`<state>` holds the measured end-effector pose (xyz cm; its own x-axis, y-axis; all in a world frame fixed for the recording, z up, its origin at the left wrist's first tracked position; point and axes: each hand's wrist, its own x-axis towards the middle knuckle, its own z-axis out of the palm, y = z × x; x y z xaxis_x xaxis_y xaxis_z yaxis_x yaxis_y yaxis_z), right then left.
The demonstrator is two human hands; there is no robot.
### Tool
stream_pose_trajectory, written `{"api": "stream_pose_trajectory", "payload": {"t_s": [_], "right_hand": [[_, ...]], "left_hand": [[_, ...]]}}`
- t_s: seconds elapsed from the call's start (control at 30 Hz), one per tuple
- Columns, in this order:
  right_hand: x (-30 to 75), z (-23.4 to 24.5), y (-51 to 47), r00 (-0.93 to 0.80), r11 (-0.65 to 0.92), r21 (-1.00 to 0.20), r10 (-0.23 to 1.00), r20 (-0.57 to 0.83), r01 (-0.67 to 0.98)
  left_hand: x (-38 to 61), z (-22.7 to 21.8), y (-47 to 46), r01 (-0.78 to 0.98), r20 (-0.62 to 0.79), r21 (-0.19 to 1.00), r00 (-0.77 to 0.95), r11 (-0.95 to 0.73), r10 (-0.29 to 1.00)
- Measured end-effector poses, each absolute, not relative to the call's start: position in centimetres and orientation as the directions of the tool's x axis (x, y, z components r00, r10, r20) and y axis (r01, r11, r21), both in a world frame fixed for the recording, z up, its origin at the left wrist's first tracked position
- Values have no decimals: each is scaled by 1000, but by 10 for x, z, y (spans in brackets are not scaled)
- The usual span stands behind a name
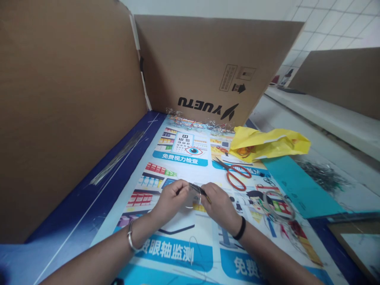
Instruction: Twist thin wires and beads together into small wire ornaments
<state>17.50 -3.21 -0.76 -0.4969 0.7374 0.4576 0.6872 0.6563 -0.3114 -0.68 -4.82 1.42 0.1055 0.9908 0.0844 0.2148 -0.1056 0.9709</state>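
Observation:
My left hand (173, 194) and my right hand (218, 200) are close together over the printed sheet, fingers closed. A slim dark tool (198, 189), perhaps tweezers or small pliers, runs between them, its yellowish end beside my right fingers. My right hand grips this tool. At its other end, my left fingertips are pinched; what lies inside them is hidden. A thin pale wire (190, 206) curves below and between both hands. Beyond them on the sheet lie scissors (228, 168) with red handles, blades partly apart.
A yellow bag (276, 144) lies behind the scissors. To the right are a wire coil (265, 200) and a heap of dark wire pieces (322, 174). Straight wires (117, 158) lie at left. Wire scraps (219, 127) line the foot of the cardboard wall (190, 59).

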Motion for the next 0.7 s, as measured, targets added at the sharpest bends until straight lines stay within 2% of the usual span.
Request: {"api": "stream_pose_trajectory", "payload": {"t_s": [0.23,0.47,0.7], "right_hand": [[179,-14,-27,-466,655,-297,724,508,695],[181,-14,-26,-462,688,-256,671,579,679],[182,-14,-26,-469,692,-230,659,588,685]], "left_hand": [[-8,15,-45,161,72,984,69,-82,995],[-9,12,-44,-109,-152,977,239,182,959],[-11,7,-43,-205,-102,964,290,166,951]]}}
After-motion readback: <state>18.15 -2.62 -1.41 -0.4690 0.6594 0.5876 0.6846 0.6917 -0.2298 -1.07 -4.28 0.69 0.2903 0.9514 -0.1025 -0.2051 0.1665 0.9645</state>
